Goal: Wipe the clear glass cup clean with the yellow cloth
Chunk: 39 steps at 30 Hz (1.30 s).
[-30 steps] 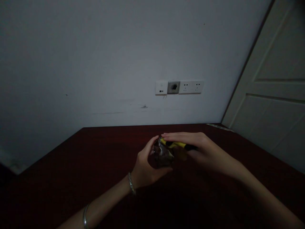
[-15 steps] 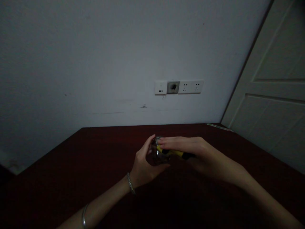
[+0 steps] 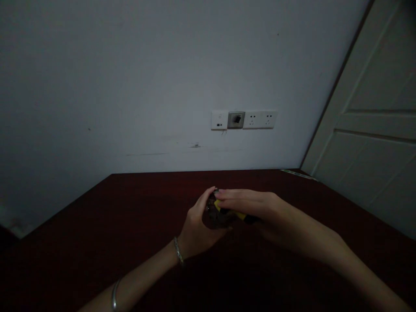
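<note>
Over the dark red table, my left hand (image 3: 198,228) curves its fingers and thumb around a small, shiny, see-through or dark rounded object (image 3: 212,218). Poor light hides what kind it is; it looks like glass or clear plastic. My right hand (image 3: 261,203) is closed on a yellow and black tool-like handle (image 3: 239,215), its fingers stretched along the top. The tip of that handle meets or overlaps the rounded object, and my right fingertips rest close to its upper edge. Most of the handle is covered by my right hand.
A dark red tabletop (image 3: 156,199) reaches back to a pale wall (image 3: 146,86). On the wall sit white sockets (image 3: 260,119) and a grey switch plate (image 3: 236,120). A panelled white door (image 3: 373,151) stands at the right, and a thin strip (image 3: 299,174) lies at the table's back right.
Both hands have dipped slightly, with the rounded object and the yellow and black handle between them. The object has tilted or turned a little and its bright glints have faded.
</note>
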Each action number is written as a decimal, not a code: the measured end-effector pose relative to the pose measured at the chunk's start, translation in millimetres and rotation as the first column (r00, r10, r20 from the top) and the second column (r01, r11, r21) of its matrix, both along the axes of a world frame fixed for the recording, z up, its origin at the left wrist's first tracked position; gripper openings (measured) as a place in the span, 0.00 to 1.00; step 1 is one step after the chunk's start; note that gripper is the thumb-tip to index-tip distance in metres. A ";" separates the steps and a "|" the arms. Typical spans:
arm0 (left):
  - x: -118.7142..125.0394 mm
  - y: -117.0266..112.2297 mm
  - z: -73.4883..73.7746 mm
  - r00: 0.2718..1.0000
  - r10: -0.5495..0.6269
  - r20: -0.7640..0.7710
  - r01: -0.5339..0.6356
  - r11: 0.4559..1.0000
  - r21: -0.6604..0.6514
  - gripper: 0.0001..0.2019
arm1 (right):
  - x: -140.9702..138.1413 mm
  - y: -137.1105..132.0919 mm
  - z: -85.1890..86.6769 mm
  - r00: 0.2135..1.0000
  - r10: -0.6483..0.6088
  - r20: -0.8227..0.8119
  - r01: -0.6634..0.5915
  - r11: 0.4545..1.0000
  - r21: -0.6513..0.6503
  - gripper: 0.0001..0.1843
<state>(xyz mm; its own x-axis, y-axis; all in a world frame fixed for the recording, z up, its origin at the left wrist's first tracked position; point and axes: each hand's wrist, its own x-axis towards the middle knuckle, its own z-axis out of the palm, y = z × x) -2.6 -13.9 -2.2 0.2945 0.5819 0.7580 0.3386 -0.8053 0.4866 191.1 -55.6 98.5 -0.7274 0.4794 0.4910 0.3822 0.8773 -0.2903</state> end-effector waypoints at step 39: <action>6.7 -12.2 7.2 0.946 -0.110 0.304 0.168 0.970 -0.173 0.43 | 2.3 1.0 -4.9 0.995 -0.014 -0.096 0.019 0.999 0.045 0.41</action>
